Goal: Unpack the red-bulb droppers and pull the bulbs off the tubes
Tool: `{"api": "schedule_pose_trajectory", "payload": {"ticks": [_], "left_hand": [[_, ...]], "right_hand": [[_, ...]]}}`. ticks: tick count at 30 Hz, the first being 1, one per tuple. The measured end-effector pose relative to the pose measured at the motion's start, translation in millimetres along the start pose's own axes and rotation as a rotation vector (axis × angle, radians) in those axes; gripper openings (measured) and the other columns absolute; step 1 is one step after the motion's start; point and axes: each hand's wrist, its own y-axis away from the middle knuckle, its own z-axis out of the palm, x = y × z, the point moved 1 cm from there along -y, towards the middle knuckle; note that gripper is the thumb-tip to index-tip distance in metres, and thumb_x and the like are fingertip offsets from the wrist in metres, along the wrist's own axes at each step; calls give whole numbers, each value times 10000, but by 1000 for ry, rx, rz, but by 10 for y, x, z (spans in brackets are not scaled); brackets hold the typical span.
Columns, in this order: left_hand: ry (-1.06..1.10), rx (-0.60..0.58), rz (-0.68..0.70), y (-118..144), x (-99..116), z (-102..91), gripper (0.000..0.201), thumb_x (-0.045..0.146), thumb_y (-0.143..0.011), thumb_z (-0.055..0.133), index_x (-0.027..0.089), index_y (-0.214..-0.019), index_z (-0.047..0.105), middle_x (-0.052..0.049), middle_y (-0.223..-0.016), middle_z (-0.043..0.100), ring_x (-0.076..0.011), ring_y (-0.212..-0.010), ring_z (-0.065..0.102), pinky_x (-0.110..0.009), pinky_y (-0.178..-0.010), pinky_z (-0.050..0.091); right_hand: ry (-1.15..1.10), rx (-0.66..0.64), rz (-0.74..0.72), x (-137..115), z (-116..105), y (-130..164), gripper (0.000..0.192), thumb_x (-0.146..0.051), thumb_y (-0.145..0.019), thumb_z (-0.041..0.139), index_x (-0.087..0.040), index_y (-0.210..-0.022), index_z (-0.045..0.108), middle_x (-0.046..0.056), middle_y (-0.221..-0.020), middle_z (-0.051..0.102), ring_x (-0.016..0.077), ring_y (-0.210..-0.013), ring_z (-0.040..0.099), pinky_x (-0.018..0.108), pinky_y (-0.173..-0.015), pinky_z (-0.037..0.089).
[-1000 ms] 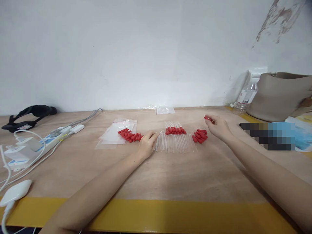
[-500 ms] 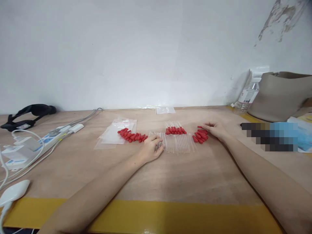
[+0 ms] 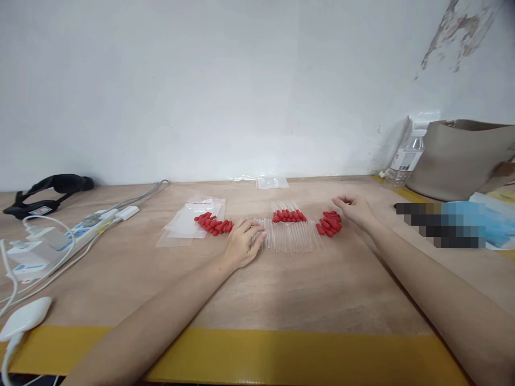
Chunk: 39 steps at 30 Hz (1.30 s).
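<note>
My left hand (image 3: 244, 244) rests at the left end of a row of clear thin dropper tubes (image 3: 293, 237), its fingers bent over them and the thumb apart. It covers the tubes under it. Beside it on the left lies a pile of red rubber bulbs (image 3: 213, 224). My right hand (image 3: 354, 210) hovers just past a smaller pile of red bulbs (image 3: 330, 224), fingers half curled, nothing visible in them. Behind the tube row, several droppers with red bulbs fitted (image 3: 288, 215) lie side by side, tips toward the wall.
Clear plastic zip bags (image 3: 183, 222) lie under the left pile, with another small bag (image 3: 272, 183) near the wall. A power strip (image 3: 82, 233) with cables and a black strap (image 3: 52, 190) are at left. A plastic bottle (image 3: 406, 158) and a grey-brown bin (image 3: 454, 161) stand at right.
My right hand has come away from the right-hand pile of bulbs, rising slightly. My left hand has shifted a little to the left over the tubes.
</note>
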Motion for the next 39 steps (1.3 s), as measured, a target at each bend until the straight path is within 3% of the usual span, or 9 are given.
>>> {"api": "schedule_pose_trajectory", "payload": {"ticks": [3, 7, 12, 21, 26, 30, 34, 37, 39], "left_hand": [[-14, -3, 7, -9, 1, 4, 198, 259, -844, 443, 167, -896, 611, -61, -896, 591, -188, -868, 486, -351, -786, 418], [-27, -2, 12, -4, 0, 5, 198, 258, -843, 444, 170, -884, 616, -59, -892, 590, -186, -865, 490, -348, -787, 416], [-37, -3, 15, -4, 4, 2, 192, 256, -836, 453, 168, -860, 621, -61, -888, 591, -187, -867, 493, -346, -780, 414], [-35, -23, 19, -12, 15, 5, 201, 259, -837, 454, 164, -865, 628, -67, -909, 587, -193, -878, 484, -346, -778, 411], [-30, -23, 21, -7, 16, 2, 200, 264, -841, 449, 172, -882, 622, -63, -917, 585, -193, -887, 481, -345, -786, 405], [-32, -19, 27, 0, 5, 4, 211, 274, -840, 446, 177, -951, 598, -67, -937, 583, -199, -906, 482, -353, -802, 402], [-47, -10, 29, 4, 8, 4, 270, 287, -835, 449, 171, -1059, 548, -81, -982, 574, -210, -938, 483, -361, -820, 401], [-116, 70, 68, 5, 48, -10, 366, 287, -824, 471, 164, -1168, 483, -115, -1105, 529, -232, -1031, 458, -383, -865, 378], [-179, 105, 139, 11, 92, -18, 390, 281, -815, 490, 199, -1197, 469, -117, -1187, 490, -250, -1097, 424, -406, -895, 351]], "right_hand": [[190, -60, 3, -301, 103, 31, 242, -412, -637, 584, -189, -702, 651, 25, -659, 630, 168, -648, 565, 260, -569, 400], [383, -184, 45, -630, 402, 40, 155, -352, -570, 631, -198, -577, 633, 35, -577, 605, 194, -634, 572, 277, -556, 392], [529, -290, 122, -754, 682, -36, 194, -352, -522, 663, -171, -512, 594, 52, -514, 569, 216, -592, 579, 289, -516, 400], [614, -413, 206, -791, 747, -146, 248, -313, -538, 682, -167, -410, 528, 23, -419, 505, 163, -471, 517, 286, -446, 404], [580, -442, 196, -952, 641, -122, 229, -281, -585, 644, -169, -412, 543, 18, -443, 526, 143, -446, 480, 291, -450, 391], [505, -404, 104, -1087, 479, 127, 234, -318, -668, 578, -168, -488, 571, 18, -491, 539, 135, -471, 490, 266, -472, 365], [440, -339, -33, -1027, 373, 572, 217, -344, -743, 503, -176, -634, 588, 14, -598, 580, 137, -567, 524, 248, -524, 363], [295, -159, -327, -895, 329, 908, 216, -327, -763, 504, -170, -893, 576, 38, -768, 620, 156, -687, 544, 262, -605, 382], [323, -115, -529, -824, 323, 1091, 277, -301, -784, 489, -176, -1023, 553, 62, -830, 618, 188, -771, 531, 307, -686, 369]]}}
